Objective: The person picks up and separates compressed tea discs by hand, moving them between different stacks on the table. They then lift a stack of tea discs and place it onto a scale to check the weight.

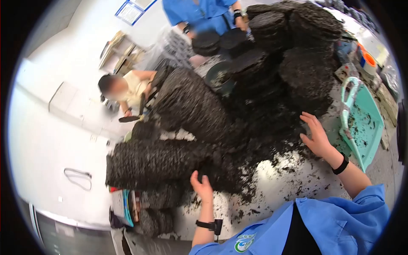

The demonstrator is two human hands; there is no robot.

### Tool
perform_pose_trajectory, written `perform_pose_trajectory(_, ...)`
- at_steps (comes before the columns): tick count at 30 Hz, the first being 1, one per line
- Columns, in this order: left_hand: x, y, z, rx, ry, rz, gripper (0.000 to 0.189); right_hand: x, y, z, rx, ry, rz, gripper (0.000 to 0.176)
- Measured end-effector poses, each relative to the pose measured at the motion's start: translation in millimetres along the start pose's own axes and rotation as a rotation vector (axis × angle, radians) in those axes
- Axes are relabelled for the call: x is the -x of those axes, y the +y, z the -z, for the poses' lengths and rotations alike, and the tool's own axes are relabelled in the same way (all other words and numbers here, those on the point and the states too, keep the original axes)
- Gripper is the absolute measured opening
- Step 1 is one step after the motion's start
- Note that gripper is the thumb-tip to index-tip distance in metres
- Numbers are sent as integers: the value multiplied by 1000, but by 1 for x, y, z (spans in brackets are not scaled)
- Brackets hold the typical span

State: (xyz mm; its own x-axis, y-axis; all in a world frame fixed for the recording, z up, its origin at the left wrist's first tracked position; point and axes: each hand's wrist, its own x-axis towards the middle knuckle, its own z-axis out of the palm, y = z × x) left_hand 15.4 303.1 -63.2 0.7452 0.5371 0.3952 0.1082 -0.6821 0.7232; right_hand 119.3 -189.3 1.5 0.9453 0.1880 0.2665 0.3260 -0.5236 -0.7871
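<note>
My left hand (202, 188) is raised with thumb and fingers apart, close to the near end of a long row of thin dark sheets (153, 163) that look like dried seaweed. It holds nothing. To the right, my right hand (316, 135) is also open, fingers spread, beside a heap of loose dark flakes (263, 131) and below a tall stack of dark round sheets (308, 76). Whether either hand touches the dark material is hard to tell. A second leaning row of sheets (187, 102) lies beyond my left hand.
A pale green dustpan (366, 123) with dark crumbs lies at the right, near an orange tape roll (369, 61). A dark bucket (219, 78) stands among the stacks. Crumbs litter the white table (276, 182). Two co-workers, one in a blue shirt (197, 15), one in a cream top (135, 87), handle dark sheets opposite.
</note>
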Motion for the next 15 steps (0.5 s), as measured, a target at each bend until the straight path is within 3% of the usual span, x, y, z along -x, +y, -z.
perform_pose_trajectory(1, 22, -2, -5, -110, 6, 41, 57, 6, 6, -18, 30, -80, 13, 70)
perform_pose_trajectory(3, 47, -14, -29, 5, -288, 255, 71, 19, 47, -70, -17, -319, -27, 77)
perform_pose_trajectory(4, 59, -2, -43, 36, -310, 125, 79, 17, 28, -77, 129, -485, -123, 83)
perform_pose_trajectory(6, 40, 64, -39, 200, -701, 190, 80, 13, -7, -94, 72, -485, 42, 83)
perform_pose_trajectory(7, 37, 78, -45, 85, -624, 78, 60, 12, -30, -101, 133, -444, 212, 78)
perform_pose_trajectory(8, 23, 95, -39, 88, -614, 69, 60, 8, -59, -100, 143, -449, 381, 67)
perform_pose_trajectory(9, 4, 115, -32, 46, -529, 1, 45, 6, -73, -106, -37, -516, 488, 59)
perform_pose_trajectory(10, -13, 127, -28, 7, -447, -71, 31, 4, -80, -116, -199, -735, 503, 56)
perform_pose_trajectory(11, -32, 133, -29, 114, -219, -315, 13, 6, -85, -122, -476, -1111, 226, 58)
perform_pose_trajectory(12, -50, 137, -22, 66, -227, -318, 15, 7, -75, -134, -467, -1087, 229, 58)
perform_pose_trajectory(14, -81, 158, -9, 49, -174, -411, 16, 7, -44, -159, -285, -1531, 238, 54)
perform_pose_trajectory(15, -90, 173, -1, 86, -166, -462, 17, -1, -39, -155, -85, -1244, 379, 51)
